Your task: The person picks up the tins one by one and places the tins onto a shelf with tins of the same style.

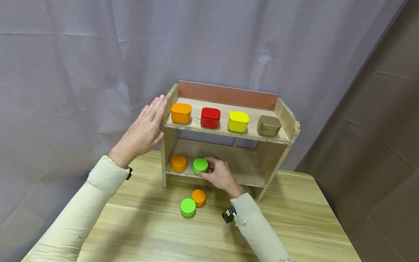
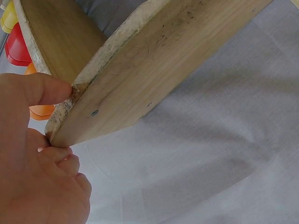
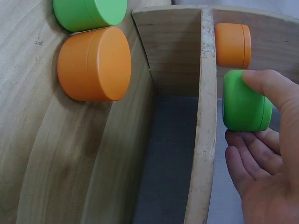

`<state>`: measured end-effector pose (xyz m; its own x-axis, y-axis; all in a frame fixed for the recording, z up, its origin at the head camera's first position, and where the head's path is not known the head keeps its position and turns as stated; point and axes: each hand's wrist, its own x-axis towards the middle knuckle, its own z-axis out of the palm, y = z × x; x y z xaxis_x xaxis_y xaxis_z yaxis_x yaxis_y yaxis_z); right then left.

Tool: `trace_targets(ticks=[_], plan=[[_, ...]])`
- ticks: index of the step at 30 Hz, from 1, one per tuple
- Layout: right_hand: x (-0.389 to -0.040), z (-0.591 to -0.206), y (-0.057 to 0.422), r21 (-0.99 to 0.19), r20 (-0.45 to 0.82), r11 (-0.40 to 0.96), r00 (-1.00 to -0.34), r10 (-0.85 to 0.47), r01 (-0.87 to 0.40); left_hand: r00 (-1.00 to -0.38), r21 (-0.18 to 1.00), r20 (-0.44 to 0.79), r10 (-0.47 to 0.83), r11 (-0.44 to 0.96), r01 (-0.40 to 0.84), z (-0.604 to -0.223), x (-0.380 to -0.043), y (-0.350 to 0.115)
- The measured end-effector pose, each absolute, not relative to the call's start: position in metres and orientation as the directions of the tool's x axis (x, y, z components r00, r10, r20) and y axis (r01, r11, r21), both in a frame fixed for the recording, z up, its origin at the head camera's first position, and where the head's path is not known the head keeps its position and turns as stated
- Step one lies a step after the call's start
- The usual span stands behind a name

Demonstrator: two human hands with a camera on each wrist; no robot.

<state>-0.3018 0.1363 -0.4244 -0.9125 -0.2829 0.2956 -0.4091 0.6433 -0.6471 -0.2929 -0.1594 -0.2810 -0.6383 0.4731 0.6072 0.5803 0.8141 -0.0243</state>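
Observation:
My right hand (image 1: 220,176) pinches a green round lidded container (image 1: 200,166) between thumb and fingers on the lower level of a small wooden shelf (image 1: 226,135). In the right wrist view, the thumb lies on one side of this green container (image 3: 244,102) and the fingertips on the other. Just left of it stands an orange round container (image 1: 179,163). My left hand (image 1: 144,129) rests with straight fingers against the shelf's left side panel. Its thumb (image 2: 51,88) touches the panel's front edge in the left wrist view.
On the upper level stand orange (image 1: 181,113), red (image 1: 210,118), yellow (image 1: 238,122) and brown (image 1: 268,126) squarish containers in a row. Another green round container (image 1: 188,207) and an orange one (image 1: 198,198) sit on the table (image 1: 157,233) before the shelf. A grey curtain (image 1: 82,72) hangs behind.

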Motion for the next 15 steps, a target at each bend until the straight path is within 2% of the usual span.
trace_targets(ticks=[15], plan=[[-0.3091, -0.4272, 0.1344, -0.610, 0.281, 0.676, -0.911, -0.304, -0.413, -0.631, -0.030, 0.619, 0.468, 0.817, 0.576, -0.2821, -0.2953, -0.1603]])
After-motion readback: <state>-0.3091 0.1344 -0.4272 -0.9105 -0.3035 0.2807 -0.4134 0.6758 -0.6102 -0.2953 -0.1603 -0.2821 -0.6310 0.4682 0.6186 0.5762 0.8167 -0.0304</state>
